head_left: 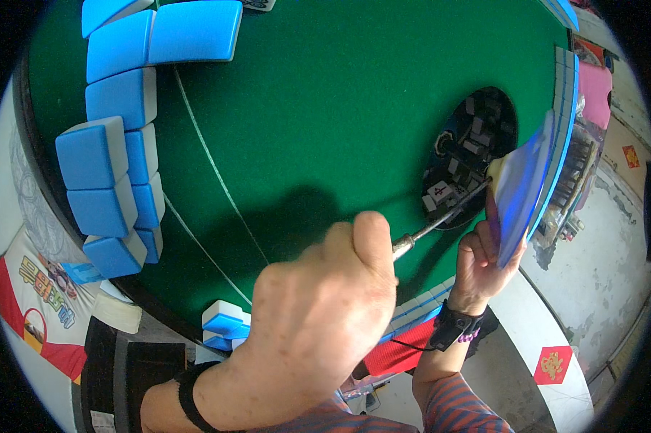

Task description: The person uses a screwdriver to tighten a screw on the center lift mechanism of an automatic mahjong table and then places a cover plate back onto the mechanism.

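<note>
My left hand (pixel 314 310) is closed around the handle of a screwdriver (pixel 406 244), its metal shaft reaching up to the right. My right hand (pixel 484 267) grips the lower end of a translucent blue disc-shaped cover (pixel 520 180), held tilted on edge. The screwdriver's tip meets a pale yellow fitting (pixel 494 170) on the cover's inner side. Behind them is a dark oval opening (pixel 466 123) in the green felt tabletop (pixel 304 123), with white tiles and a dark mechanism inside.
Blue-backed tiles (pixel 109 202) are stacked along the left, more (pixel 222 325) near the front edge. Rows of tiles (pixel 565 86) line the right and front rims. A printed bag (pixel 33 303) lies beyond the left edge; a pink item (pixel 596 94) and bundled objects sit past the right.
</note>
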Available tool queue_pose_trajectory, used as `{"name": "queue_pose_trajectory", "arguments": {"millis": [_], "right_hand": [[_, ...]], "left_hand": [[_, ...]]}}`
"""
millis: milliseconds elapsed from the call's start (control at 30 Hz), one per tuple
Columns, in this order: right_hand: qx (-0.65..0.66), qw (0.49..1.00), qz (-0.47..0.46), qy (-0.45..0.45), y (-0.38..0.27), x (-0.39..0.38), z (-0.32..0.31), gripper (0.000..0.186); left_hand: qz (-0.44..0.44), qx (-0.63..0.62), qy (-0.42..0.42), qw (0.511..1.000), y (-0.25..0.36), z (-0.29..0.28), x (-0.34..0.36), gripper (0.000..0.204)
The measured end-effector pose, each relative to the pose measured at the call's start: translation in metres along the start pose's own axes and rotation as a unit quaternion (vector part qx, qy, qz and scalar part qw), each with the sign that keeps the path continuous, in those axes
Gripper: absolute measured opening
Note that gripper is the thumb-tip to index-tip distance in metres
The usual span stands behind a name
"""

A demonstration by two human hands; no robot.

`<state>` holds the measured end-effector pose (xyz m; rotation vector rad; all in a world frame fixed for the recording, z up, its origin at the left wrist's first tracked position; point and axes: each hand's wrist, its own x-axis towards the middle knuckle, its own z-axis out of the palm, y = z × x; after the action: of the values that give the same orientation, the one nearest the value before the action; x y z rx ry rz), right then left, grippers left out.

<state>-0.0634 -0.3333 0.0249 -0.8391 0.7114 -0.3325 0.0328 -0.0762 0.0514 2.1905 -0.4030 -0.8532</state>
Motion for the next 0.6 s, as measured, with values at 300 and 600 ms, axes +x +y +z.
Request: {"name": "queue_pose_trajectory", "arguments": {"millis": [300,600], "right_hand": [[-0.012,1.000,-0.002,0.002,-0.0012,-0.0008,-0.0004,0.060],[-0.013,1.000,0.001,0.012,0.0012,-0.0009,0.0023,0.058]], "left_hand": [[0.039,-0.016,-0.003,0.999,-0.0012,-0.0069,0.0006,0.033],[0.002,-0.051,0.016,0.999,-0.0032,-0.0023,-0.0004,0.032]]}}
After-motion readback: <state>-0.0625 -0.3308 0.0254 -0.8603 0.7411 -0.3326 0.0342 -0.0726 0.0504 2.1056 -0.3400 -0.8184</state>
